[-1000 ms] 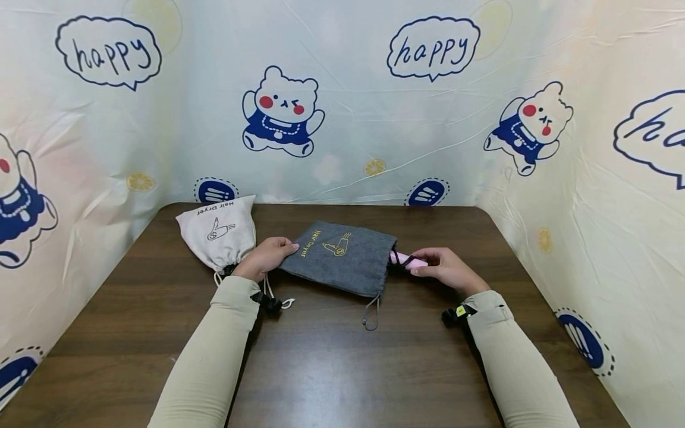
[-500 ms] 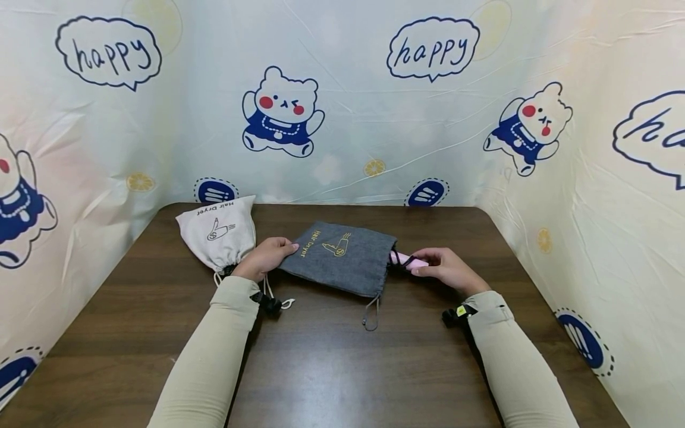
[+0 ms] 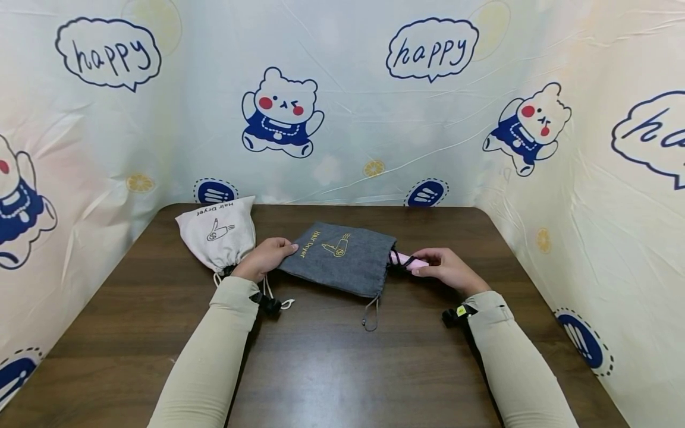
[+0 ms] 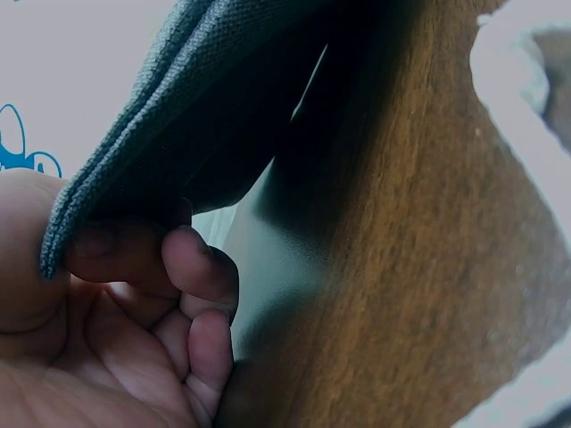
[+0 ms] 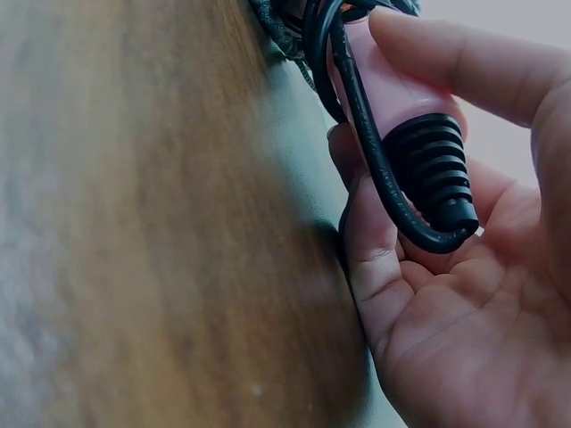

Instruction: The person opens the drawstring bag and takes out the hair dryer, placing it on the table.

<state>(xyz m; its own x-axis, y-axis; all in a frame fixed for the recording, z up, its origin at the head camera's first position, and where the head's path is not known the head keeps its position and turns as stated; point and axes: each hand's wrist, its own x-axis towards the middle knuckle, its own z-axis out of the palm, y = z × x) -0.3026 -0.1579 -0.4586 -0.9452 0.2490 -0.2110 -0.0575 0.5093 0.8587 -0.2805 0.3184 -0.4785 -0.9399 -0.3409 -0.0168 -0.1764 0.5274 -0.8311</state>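
A dark grey drawstring bag [image 3: 353,270] printed "Hair Dryer" in yellow lies at mid-table, its mouth toward the right. My left hand [image 3: 266,257] pinches the bag's closed left corner between thumb and fingers; in the left wrist view the cloth edge [image 4: 143,134] runs up from the thumb. Out of the mouth sticks a pink handle [image 3: 414,262] with black cord about it. My right hand [image 3: 446,270] grips that handle's end. In the right wrist view the cord [image 5: 379,169] leaves a ribbed black sleeve [image 5: 433,165]. Whatever else the bag holds is hidden.
A white drawstring bag [image 3: 222,232], also printed "Hair Dryer", lies at the back left, its white cord [image 3: 288,304] trailing beside my left wrist. The grey bag's drawstring [image 3: 370,315] hangs toward me on the brown table [image 3: 332,368]. A printed curtain [image 3: 342,107] stands behind.
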